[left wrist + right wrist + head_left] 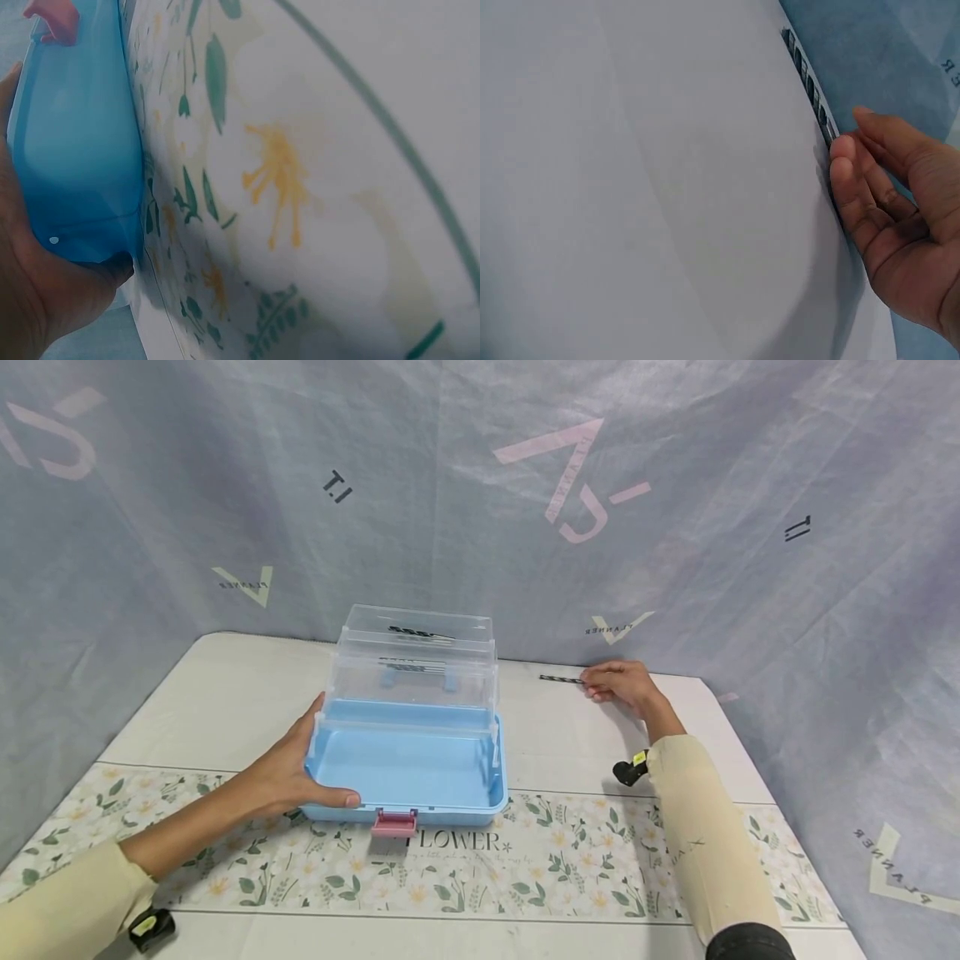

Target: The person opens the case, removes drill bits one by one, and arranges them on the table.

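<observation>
We are pinching one end of the drill bit (561, 679) with our right hand (621, 687) at the table's (225, 693) far edge; lying flat there, it could roll or slip off. Its long axis runs sideways, free end pointing away from our fingertips toward the box (408, 752). Our left hand (288, 772) is gripping the box's near corner, steadying it.

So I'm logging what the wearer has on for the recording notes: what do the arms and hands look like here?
Both arms wear long cream sleeves. The left hand and right hand are bare, with no gloves or rings visible. A small black device with a yellow-green mark sits at the right wrist, and a similar one under the left forearm. The right sleeve ends in a dark band near the elbow.
</observation>
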### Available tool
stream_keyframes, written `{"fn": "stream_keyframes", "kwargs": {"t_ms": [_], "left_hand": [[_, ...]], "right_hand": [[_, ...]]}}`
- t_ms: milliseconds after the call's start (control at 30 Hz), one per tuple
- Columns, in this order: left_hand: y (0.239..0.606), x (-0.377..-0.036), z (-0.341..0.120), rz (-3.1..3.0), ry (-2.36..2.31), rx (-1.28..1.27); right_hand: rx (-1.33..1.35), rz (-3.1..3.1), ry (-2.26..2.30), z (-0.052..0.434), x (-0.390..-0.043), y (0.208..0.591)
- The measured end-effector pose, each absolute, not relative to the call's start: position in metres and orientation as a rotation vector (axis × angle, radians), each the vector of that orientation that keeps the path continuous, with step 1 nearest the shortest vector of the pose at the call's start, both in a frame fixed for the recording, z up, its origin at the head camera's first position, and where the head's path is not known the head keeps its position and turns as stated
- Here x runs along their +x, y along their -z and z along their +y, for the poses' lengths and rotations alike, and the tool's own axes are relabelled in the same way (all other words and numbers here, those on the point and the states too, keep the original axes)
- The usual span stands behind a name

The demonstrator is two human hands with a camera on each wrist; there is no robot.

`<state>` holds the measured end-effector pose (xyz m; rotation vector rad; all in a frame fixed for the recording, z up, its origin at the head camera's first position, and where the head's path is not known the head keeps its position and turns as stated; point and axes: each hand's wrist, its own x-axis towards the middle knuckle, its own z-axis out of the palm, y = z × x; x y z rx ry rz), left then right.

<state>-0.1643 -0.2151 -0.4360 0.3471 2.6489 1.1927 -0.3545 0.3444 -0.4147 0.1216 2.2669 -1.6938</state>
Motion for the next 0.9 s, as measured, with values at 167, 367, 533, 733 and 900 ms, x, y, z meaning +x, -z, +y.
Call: {"fn": "stream_keyframes", "kwargs": {"t_ms": [167,367,533,733,900], "left_hand": [[0.436,-0.165,-0.215,2.653,-1.189,0.349],[0.435,-0.165,-0.215,2.649,-1.194,0.338],[0.434,-0.164,-0.216,2.650,-1.185,0.326],[0.434,-0.163,-0.216,2.653,-1.197,0.347],[0.435,-0.163,-0.216,2.659,-1.192,0.352]], "right_hand": [[0.052,2.308,1.686,0.332,-0.356,0.409],[-0.040,2.407,1.600,0.318,-0.364,0.409],[-0.123,2.444,1.565,0.302,-0.366,0.407],[-0.231,2.471,1.581,0.278,-0.365,0.397],[-0.300,2.463,1.611,0.255,-0.365,0.388]]}}
